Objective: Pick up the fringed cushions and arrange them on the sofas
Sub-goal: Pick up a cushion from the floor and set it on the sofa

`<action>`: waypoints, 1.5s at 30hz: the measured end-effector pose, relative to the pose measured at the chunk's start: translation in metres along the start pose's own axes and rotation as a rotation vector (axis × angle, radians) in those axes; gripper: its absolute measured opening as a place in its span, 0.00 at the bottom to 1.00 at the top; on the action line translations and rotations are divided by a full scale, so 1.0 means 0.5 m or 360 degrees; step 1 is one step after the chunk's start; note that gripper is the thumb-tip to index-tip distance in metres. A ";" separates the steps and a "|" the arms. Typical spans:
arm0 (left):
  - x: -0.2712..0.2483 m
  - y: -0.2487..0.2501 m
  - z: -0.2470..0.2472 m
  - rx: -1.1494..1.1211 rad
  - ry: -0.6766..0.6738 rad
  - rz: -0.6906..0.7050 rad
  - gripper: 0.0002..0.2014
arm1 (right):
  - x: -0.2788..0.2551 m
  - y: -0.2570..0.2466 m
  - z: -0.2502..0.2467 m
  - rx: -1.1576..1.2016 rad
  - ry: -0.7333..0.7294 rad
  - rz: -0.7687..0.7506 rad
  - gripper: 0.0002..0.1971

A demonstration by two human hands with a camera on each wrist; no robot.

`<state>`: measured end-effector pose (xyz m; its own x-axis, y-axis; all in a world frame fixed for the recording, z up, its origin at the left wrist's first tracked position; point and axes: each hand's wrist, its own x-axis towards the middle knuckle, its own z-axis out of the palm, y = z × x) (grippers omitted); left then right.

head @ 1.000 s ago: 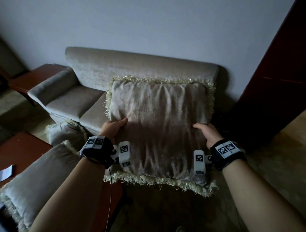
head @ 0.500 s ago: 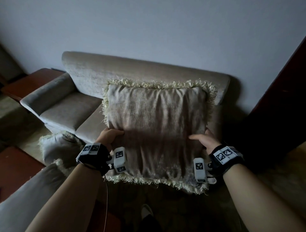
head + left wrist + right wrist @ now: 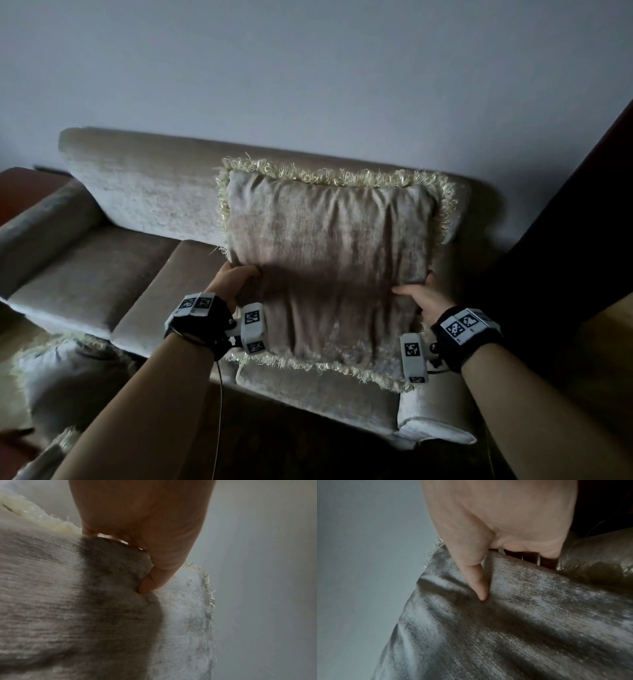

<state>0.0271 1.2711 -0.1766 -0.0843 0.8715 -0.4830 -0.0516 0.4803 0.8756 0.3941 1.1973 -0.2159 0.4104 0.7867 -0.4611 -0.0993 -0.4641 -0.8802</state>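
A beige fringed cushion (image 3: 329,253) is held upright over the right end of the grey sofa (image 3: 144,192), its top fringe level with the backrest. My left hand (image 3: 236,279) grips its left edge, thumb pressed into the front face (image 3: 147,584). My right hand (image 3: 423,294) grips the right edge, thumb dug into the fabric (image 3: 479,588). The other fingers of both hands are hidden behind the cushion. A second fringed cushion (image 3: 65,377) lies on the floor at the lower left.
The sofa's left armrest (image 3: 41,226) and two seat pads (image 3: 85,274) are bare. A dark wooden panel (image 3: 582,240) stands at the right. A brown wooden surface (image 3: 20,185) sits beyond the left armrest. Another cushion's fringe (image 3: 58,445) shows at the bottom left.
Both hands have carried the cushion forward and up towards the sofa's right end. The view has closed in on the sofa, and the grip is unchanged.
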 end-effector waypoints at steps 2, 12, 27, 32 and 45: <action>0.048 0.011 0.033 0.0045 -0.0029 0.0017 0.21 | 0.064 0.010 -0.005 0.0033 0.0039 0.0048 0.41; 0.345 -0.006 0.209 0.0110 0.0021 -0.0061 0.14 | 0.390 0.052 0.002 0.0019 0.0075 0.0157 0.41; 0.706 -0.180 0.316 0.0115 -0.0186 -0.0074 0.02 | 0.671 0.201 0.091 0.0044 0.0370 0.0092 0.34; 0.799 -0.236 0.311 0.0102 -0.0225 -0.0118 0.17 | 0.737 0.252 0.125 0.0015 0.0441 0.0016 0.42; 0.856 -0.293 0.313 0.0268 -0.0208 -0.0061 0.14 | 0.741 0.319 0.151 0.0111 0.0588 -0.0001 0.39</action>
<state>0.1546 1.5893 -0.5112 0.0446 0.8524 -0.5210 0.1155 0.5137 0.8502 0.4620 1.4451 -0.5357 0.7085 0.5813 -0.4002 -0.1553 -0.4248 -0.8919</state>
